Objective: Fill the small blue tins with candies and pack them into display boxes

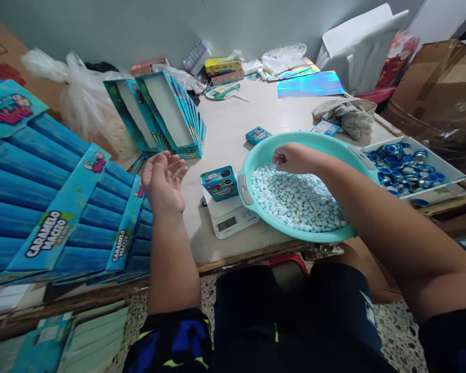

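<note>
1. Head view looks forward and down at a table point(233, 122) with both forearms reaching across it; the hands are well apart.
2. Right hand point(293, 159) sits over a teal plastic bowl point(306, 139), its fingertips point(276, 158) pinched on what seems to be a small pale piece, too small to tell for sure. Pale blue candies point(297, 199) fill the bowl below.
3. Left hand point(163, 181) lies open, palm up and apparently empty, near a small teal tin point(219, 183) on a kitchen scale point(229, 220). The reading is too blurred to trust.
4. Each candy looks light, hard and slick, so a fingertip pinch or small scoop seems best. The bowl, heavier when full, looks easiest to lift by its two grey side handles point(245, 189).
5. A tray point(446, 166) of blue lids point(406, 168) stands at the far right. Open display boxes point(173, 111) stand beyond the left hand, with stacked blue cartons point(34, 207) to its left.
</note>
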Demonstrator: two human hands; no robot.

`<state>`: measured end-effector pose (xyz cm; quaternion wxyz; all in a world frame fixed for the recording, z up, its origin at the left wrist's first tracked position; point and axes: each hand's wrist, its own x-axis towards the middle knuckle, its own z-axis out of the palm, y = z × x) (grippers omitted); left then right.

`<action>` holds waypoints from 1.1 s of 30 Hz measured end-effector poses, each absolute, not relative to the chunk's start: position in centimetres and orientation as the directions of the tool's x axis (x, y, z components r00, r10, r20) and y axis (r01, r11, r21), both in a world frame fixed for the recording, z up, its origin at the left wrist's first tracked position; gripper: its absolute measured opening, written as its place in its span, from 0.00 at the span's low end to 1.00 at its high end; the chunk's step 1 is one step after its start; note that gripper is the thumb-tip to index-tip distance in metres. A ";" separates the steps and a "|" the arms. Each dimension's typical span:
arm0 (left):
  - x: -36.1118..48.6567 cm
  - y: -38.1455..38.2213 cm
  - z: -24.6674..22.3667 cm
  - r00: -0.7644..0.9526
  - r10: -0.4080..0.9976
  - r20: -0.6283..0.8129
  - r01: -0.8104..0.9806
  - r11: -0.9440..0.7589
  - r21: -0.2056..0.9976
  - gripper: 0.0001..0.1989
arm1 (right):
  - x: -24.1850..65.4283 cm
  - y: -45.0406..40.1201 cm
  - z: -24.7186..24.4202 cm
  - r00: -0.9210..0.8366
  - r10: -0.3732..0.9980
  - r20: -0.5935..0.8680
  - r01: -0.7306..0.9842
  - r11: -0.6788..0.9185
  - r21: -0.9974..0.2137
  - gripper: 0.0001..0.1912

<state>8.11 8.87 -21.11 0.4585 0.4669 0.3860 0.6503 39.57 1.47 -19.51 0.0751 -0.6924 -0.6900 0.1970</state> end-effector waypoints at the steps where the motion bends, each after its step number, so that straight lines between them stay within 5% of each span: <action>1: 8.1 8.8 -21.1 -0.146 0.957 0.250 -0.242 -0.279 0.929 0.22 | 39.7 1.5 -19.6 -0.029 0.989 -0.147 0.923 -0.030 -0.383 0.11; 5: 8.0 8.7 -21.1 -0.101 0.967 0.235 -0.202 -0.251 0.947 0.22 | 39.9 1.5 -19.8 -0.038 0.993 -0.108 0.915 -0.008 -0.403 0.11; 8: 7.4 8.7 -21.1 0.109 0.971 0.212 -0.041 -0.209 0.977 0.28 | 39.9 1.5 -19.8 -0.024 0.995 -0.097 0.922 -0.016 -0.387 0.11; 11: 7.2 8.6 -21.6 0.389 0.921 -0.009 0.252 -0.097 0.963 0.47 | 39.9 1.6 -20.0 -0.012 0.991 -0.131 0.923 -0.040 -0.384 0.12; 13: 7.7 8.4 -22.1 0.426 0.895 -0.133 0.411 -0.060 0.910 0.51 | 39.8 1.7 -20.3 -0.014 0.989 -0.146 0.919 -0.044 -0.391 0.13; 15: 8.8 8.2 -22.7 0.355 0.934 -0.046 0.416 -0.114 0.902 0.43 | 39.7 1.9 -20.6 -0.025 0.990 -0.136 0.915 -0.032 -0.402 0.14; 18: 10.6 7.4 -23.4 0.163 0.929 0.332 0.323 -0.368 0.872 0.31 | 39.7 2.0 -21.0 -0.058 0.990 -0.132 0.909 -0.002 -0.417 0.13; 21: 11.2 6.8 -23.6 0.264 0.732 0.628 0.442 -0.670 0.596 0.23 | 39.7 2.1 -21.1 -0.073 0.989 -0.130 0.910 0.013 -0.415 0.12; 25: 10.7 6.8 -23.6 0.492 0.504 0.710 0.484 -0.836 0.258 0.12 | 39.8 2.2 -21.0 -0.072 0.992 -0.100 0.905 0.023 -0.424 0.13; 33: 10.6 6.9 -23.9 0.562 0.427 0.709 0.428 -0.883 0.193 0.10 | 39.8 2.2 -21.0 -0.068 0.990 -0.127 0.901 0.007 -0.433 0.13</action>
